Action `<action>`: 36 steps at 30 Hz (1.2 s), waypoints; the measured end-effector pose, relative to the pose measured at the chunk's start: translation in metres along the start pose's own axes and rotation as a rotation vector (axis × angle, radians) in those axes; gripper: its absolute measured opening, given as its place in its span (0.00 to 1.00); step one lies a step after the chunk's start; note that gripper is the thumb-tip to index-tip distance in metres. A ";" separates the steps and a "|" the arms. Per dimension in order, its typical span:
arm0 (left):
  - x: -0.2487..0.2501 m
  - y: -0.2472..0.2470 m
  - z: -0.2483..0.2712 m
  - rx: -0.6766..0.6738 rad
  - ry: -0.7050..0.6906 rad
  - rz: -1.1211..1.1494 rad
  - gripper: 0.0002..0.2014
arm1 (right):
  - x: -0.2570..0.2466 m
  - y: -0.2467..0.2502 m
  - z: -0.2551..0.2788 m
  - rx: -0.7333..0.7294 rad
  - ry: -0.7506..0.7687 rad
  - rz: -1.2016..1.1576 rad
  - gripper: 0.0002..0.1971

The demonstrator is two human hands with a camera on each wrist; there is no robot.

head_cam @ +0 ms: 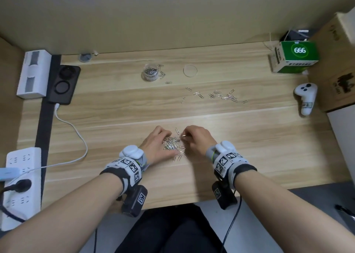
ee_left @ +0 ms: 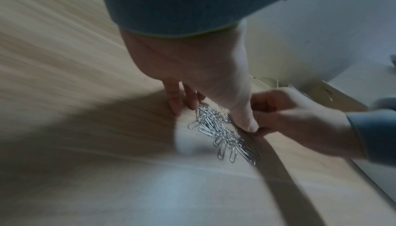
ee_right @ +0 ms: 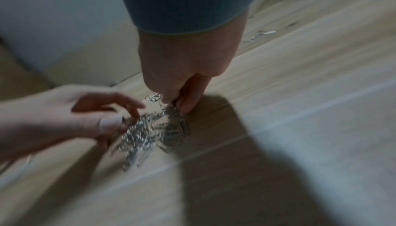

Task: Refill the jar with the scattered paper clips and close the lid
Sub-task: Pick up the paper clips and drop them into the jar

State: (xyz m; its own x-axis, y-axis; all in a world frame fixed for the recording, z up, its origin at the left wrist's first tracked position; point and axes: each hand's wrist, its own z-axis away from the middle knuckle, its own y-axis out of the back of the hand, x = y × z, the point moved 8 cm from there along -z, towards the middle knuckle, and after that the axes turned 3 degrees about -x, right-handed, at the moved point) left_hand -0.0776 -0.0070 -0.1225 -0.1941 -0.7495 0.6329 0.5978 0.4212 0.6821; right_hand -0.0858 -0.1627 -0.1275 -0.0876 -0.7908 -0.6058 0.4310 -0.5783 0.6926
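Observation:
A clear jar (head_cam: 150,73) with some paper clips in it stands open at the back of the wooden desk (head_cam: 115,118), with a few clips beside it. Its round clear lid (head_cam: 190,70) lies flat to the right. More loose clips (head_cam: 221,95) are strewn mid-right. A pile of clips (head_cam: 173,144) (ee_left: 222,136) (ee_right: 147,133) lies near the front, between both hands. My left hand (head_cam: 170,143) (ee_left: 214,116) has its fingers and thumb down on the desk around the pile's left side. My right hand (head_cam: 184,137) (ee_right: 174,107) pinches a few clips at the pile's right edge.
A green box (head_cam: 295,57) and a white controller (head_cam: 306,97) sit at the right, beside a cardboard box (head_cam: 338,70). At the left are a white power strip (head_cam: 21,183), a white cable (head_cam: 76,133), a black charging pad (head_cam: 63,83) and a white case (head_cam: 33,73).

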 end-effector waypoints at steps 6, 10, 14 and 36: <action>0.015 -0.016 0.005 -0.026 0.062 -0.302 0.38 | 0.041 0.017 0.019 0.187 -0.222 -0.292 0.02; 0.023 -0.025 -0.003 -0.020 0.122 -0.218 0.27 | 0.066 0.013 0.032 0.218 -0.298 -0.440 0.03; 0.022 -0.032 -0.009 -0.103 0.195 -0.134 0.13 | 0.075 0.013 0.043 0.272 -0.326 -0.532 0.02; -0.030 0.153 -0.086 0.303 0.376 0.388 0.06 | -0.013 0.077 -0.085 0.254 -0.308 -0.762 0.01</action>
State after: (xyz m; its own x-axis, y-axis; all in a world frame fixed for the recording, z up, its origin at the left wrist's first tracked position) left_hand 0.0869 0.0361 -0.0689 0.3134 -0.6180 0.7210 0.3117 0.7841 0.5367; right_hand 0.0249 -0.1801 -0.0999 -0.5273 -0.1667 -0.8331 -0.0550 -0.9718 0.2293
